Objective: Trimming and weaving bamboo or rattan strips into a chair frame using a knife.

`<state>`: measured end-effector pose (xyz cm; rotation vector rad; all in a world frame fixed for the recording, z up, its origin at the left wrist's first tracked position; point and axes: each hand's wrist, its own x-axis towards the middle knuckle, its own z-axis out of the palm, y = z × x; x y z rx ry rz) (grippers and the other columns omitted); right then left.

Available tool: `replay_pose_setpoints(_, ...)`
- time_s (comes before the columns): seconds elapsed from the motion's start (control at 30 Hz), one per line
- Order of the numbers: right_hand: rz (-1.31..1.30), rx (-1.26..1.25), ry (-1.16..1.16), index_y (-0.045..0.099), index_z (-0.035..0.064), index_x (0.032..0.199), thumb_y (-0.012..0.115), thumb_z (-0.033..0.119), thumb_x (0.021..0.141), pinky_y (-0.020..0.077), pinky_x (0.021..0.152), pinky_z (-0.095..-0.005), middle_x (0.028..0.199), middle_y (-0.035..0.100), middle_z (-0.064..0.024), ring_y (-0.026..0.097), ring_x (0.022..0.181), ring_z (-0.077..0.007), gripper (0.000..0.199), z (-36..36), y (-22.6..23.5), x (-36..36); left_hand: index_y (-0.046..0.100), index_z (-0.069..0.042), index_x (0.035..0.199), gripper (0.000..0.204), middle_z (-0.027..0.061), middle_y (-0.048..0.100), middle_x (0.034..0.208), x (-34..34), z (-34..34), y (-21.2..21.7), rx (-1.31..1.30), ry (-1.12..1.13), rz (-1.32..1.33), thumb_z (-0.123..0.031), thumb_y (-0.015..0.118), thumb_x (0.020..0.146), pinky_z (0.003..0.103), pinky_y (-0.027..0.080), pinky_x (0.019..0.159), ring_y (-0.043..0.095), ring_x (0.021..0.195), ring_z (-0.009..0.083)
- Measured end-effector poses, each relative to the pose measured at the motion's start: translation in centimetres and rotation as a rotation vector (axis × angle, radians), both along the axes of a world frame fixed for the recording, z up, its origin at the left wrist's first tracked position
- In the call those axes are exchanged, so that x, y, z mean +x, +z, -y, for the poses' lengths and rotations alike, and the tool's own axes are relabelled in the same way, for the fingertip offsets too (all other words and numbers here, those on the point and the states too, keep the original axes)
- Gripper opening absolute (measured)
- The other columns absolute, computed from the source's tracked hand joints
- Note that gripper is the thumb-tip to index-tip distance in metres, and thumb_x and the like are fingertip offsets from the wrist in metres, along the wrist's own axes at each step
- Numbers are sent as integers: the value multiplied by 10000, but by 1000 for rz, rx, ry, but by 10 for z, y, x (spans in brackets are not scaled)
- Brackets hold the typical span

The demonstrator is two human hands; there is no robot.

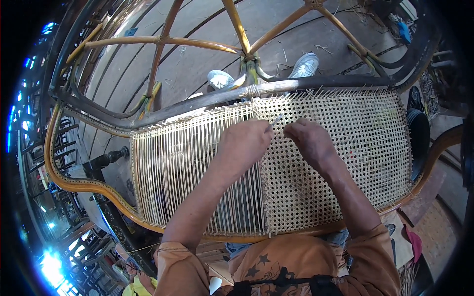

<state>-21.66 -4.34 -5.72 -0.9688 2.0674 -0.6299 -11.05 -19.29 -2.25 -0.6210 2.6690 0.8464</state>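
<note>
Across the middle of the view, curved wooden frame, brown and glossy at left, a dark rail along the far edge. Cane seat set inside it, in front of the person. Woven part at right: open mesh with small holes, reaching far rail to near edge. Strung part at left: pale strands running far to near, gaps between them. Brown shirt with dark stars, just past the near edge. White shoes, two, on the floor beyond the rail.

Left hand closed narrow, over where the two parts meet, pinching a thin pale piece. Right hand over the woven part, fingers curled, near the left but apart; can't tell if it grips anything. Pale piece sticks out past the left fingertips, smallest item, kind unclear.
</note>
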Motion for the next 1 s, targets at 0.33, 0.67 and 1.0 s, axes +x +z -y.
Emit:
replay_pose_setpoints(0.33,367,-87,-123,598,38,957,544,187,906,485,720,-348,776,635,-112,612,706,-221,167,23,-19,-8,639,-61,852,168,118,623,821,3,19,-13,-38,-65,-98,-191,533,846,407,508,693,631,753,288)
replay_pose_setpoints(0.67,377,-240,-440,612,16,874,543,80,871,399,498,-219,665,551,-12,485,561,-61,94,45,-85,-34,606,-31,956,317,200,628,968,-26,84,-48,-202,-176,195,-276,423,875,498,459,811,612,920,359)
replay_pose_setpoints(1.0,260,-129,-446,620,27,900,541,165,850,457,630,-348,696,592,-146,577,641,-243,167,58,-71,-35,669,-65,960,283,155,662,960,-60,75,-44,-288,-269,452,-264,505,843,418,468,801,627,949,292)
